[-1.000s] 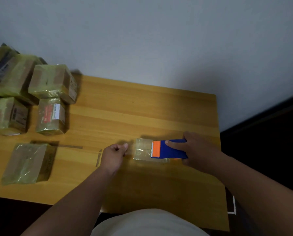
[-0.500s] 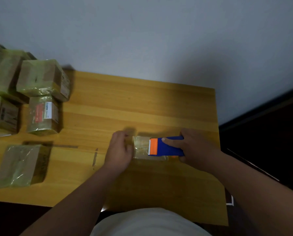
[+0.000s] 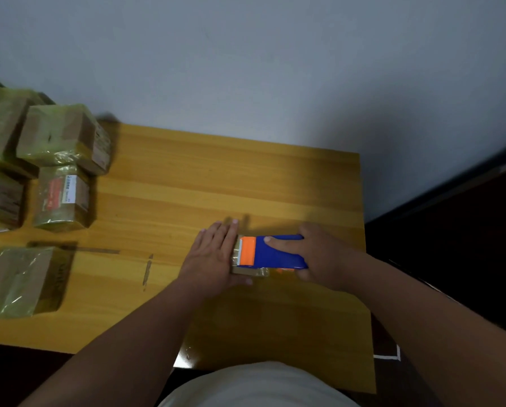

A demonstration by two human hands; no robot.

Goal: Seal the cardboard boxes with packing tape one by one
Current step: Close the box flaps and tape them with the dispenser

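Five tape-wrapped boxes (image 3: 61,136) sit at the left of the frame, a sixth small box (image 3: 250,271) at centre, one tape dispenser (image 3: 271,251), and two hands: left hand (image 3: 213,257), right hand (image 3: 323,255).

A white and red label (image 3: 61,190) sits on one taped box (image 3: 62,198), its print too blurred to read.

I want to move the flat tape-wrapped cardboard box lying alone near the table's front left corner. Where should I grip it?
Probably pinch the flat tape-wrapped cardboard box across its two long side edges, coming straight down from above. It lies flat on the wooden table, its glossy wrap looks slippery, and its top has no handle, so edges likely give the firmest hold.
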